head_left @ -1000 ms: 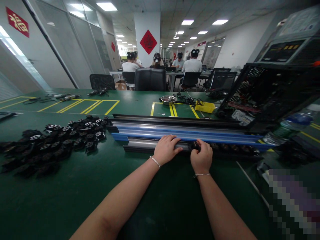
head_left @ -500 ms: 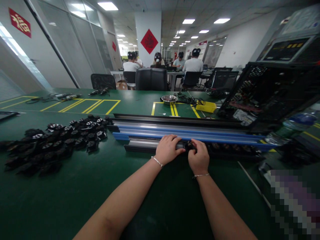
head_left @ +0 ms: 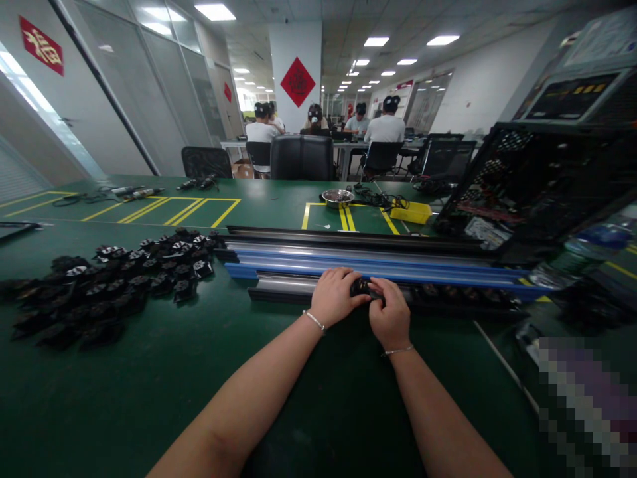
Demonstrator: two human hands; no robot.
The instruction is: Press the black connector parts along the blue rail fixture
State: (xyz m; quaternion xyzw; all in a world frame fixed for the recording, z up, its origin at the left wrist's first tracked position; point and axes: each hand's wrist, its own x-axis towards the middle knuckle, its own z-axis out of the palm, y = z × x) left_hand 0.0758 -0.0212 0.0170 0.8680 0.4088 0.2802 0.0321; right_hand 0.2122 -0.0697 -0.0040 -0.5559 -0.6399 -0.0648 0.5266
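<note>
My left hand (head_left: 334, 297) grips the nearest black channel rail (head_left: 281, 285), its fingers over the far edge and its thumb stretched along the near side. Just right of it, my right hand (head_left: 390, 312) is closed with its fingertips on a small black part (head_left: 361, 287) sitting in the rail's channel. The part's lower side is hidden by the fingers. Similar dark parts (head_left: 448, 292) sit in a row along the right end of the same rail. On the left lies a loose heap of small black parts (head_left: 134, 279).
Behind lie blue rails (head_left: 298, 265) and another black rail (head_left: 308, 234). A metal bowl (head_left: 338, 197), a yellow tray (head_left: 411, 213) and cables stand farther back. At right are an open computer case (head_left: 537, 186) and a plastic bottle (head_left: 572, 259). Several people sit in the background.
My right hand has moved slightly left along the rail, and the small black part now shows more clearly between the hands. My left hand has stayed in place.
</note>
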